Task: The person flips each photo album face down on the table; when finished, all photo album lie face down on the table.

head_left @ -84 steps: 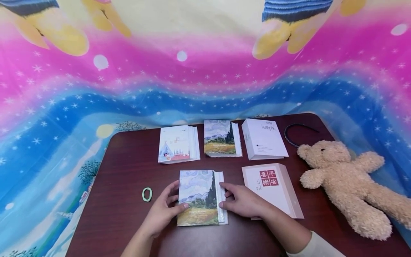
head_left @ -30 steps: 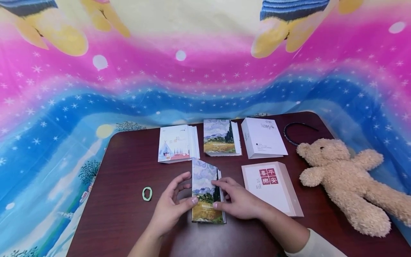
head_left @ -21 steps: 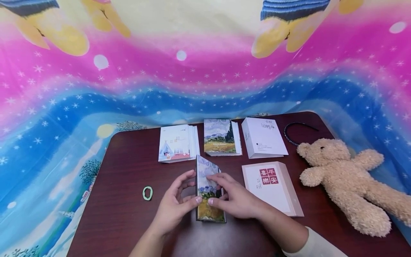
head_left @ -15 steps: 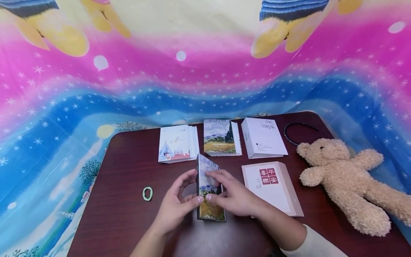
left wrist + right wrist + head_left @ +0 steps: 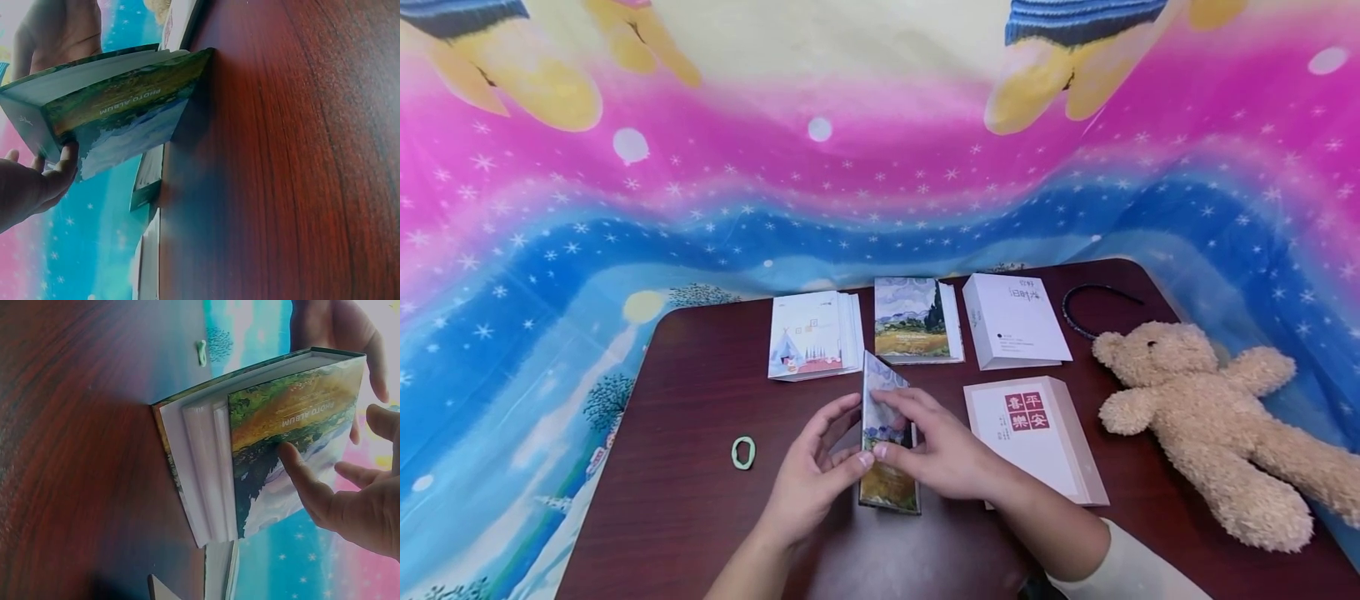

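A photo album [image 5: 891, 485] with a painted landscape cover stands tilted up on the table in front of me, spine raised. My left hand [image 5: 816, 467] holds it from the left, thumb at the spine edge; in the left wrist view its fingertips [image 5: 67, 155] touch the cover close to the spine. From the right, my right hand [image 5: 943, 442] holds the album with its fingers spread over the painted cover, the thumb near the left thumb. In the right wrist view, one fingertip lies on the cover by the lettering, and white inner pages [image 5: 206, 469] show at the loose edge.
Behind stand a white album with a tent picture [image 5: 808, 333], a matching landscape album [image 5: 912, 321] and a plain white one [image 5: 1018, 321]. A pink album [image 5: 1026, 442], a teddy bear [image 5: 1195, 417] and a black headband [image 5: 1067, 308] are rightward. A green ring [image 5: 743, 452] lies left.
The album has gone from lying flat to standing tilted on edge. My right hand has moved leftward from its page edge onto the cover; my left hand has shifted slightly right with it.
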Motion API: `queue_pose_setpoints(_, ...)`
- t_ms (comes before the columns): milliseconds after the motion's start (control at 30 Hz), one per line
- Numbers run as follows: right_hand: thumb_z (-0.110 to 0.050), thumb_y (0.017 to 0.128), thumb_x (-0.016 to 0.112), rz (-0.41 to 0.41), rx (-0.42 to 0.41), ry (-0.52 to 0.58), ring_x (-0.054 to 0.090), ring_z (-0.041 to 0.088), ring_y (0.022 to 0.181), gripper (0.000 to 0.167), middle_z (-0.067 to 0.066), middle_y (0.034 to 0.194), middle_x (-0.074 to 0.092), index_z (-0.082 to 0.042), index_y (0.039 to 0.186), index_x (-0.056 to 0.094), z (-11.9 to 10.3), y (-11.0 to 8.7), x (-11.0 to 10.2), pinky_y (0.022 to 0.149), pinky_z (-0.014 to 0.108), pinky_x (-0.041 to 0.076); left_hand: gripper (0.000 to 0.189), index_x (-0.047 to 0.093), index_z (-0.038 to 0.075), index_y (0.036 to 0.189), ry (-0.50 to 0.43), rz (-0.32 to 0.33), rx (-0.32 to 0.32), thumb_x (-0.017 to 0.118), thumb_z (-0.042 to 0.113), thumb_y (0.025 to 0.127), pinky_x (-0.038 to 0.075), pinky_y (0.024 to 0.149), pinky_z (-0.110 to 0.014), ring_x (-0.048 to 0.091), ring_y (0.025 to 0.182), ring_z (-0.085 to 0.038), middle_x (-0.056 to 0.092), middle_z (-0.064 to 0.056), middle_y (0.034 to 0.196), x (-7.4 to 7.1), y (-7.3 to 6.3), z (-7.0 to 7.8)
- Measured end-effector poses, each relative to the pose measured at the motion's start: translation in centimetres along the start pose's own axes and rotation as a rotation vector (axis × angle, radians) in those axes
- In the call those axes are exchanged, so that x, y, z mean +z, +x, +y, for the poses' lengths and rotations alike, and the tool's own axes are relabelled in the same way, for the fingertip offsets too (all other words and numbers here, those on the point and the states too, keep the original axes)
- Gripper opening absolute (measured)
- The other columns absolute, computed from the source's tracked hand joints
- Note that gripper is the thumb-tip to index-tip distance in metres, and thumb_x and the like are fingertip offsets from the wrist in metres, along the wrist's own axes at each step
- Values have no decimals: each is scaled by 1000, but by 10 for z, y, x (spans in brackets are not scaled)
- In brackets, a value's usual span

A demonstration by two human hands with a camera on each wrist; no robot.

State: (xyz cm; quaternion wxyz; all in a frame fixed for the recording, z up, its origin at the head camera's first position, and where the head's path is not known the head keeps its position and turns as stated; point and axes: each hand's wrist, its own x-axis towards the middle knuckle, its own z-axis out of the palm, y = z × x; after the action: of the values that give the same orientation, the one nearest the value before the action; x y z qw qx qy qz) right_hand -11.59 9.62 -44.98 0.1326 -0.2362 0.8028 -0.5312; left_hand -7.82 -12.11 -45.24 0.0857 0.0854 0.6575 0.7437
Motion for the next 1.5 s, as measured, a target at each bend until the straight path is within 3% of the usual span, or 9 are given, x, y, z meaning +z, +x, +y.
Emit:
queue_pose_setpoints(300, -32, 99, 73, 4, -9, 56, 58, 32, 119, 67, 10, 152, 45, -24, 159, 44, 1, 2, -1, 78, 29, 61, 72, 48, 11, 153, 57, -17, 55, 76, -4, 88, 52, 103, -36, 41, 144, -33, 48, -13, 154, 0, -1, 2)
queue_pose_setpoints(433, -32, 99, 74, 16, -4, 64, 59, 29, 119, 70, 6, 152, 45, -27, 160, 41, 0, 1, -1, 79, 30, 61, 72, 49, 13, 153, 91, -24, 74, 76, -3, 88, 50, 105, -38, 41, 144, -30, 49, -10, 154, 1, -1, 3)
queue_pose_setpoints(700, -38, 97, 75, 33, 13, 33, 60, 22, 119, 74, -1, 152, 46, -31, 161, 38, -5, -2, -2, 80, 34, 61, 72, 48, 10, 153, 63, -48, 97, 75, -4, 88, 50, 106, -40, 40, 145, -34, 48, -13, 154, 3, -1, 6)
queue_pose_setpoints(867, -39, 97, 74, 43, -2, 25, 62, 21, 117, 75, -1, 152, 48, -30, 161, 38, -5, -3, -3, 85, 37, 58, 72, 47, 11, 154, 32, -50, 66, 75, -4, 89, 50, 107, -39, 38, 147, -34, 45, -13, 157, 4, -2, 8)
queue_pose_setpoints(1100, -29, 97, 75, 32, 40, 160, 58, 31, 121, 74, 3, 152, 46, -31, 161, 38, -5, -3, -3, 66, 39, 63, 75, 38, 6, 158, -62, -45, 26, 70, -5, 92, 52, 105, -40, 40, 147, -33, 39, -18, 161, 3, -1, 4)
queue_pose_setpoints(1300, -23, 97, 74, 30, 53, 220, 58, 36, 120, 73, 11, 152, 44, -24, 162, 38, -2, -4, -6, 65, 45, 63, 72, 40, 9, 158, -45, -11, -33, 71, 0, 94, 50, 106, -36, 38, 149, -30, 41, -12, 161, 3, 2, 1)
queue_pose_setpoints(1500, -19, 97, 73, 44, 45, 198, 60, 36, 119, 71, 12, 147, 50, -16, 160, 40, 1, -5, -8, 66, 43, 63, 72, 41, 17, 158, -17, 13, -121, 72, 6, 94, 44, 110, -38, 38, 148, -30, 45, -12, 159, 2, 4, -7)
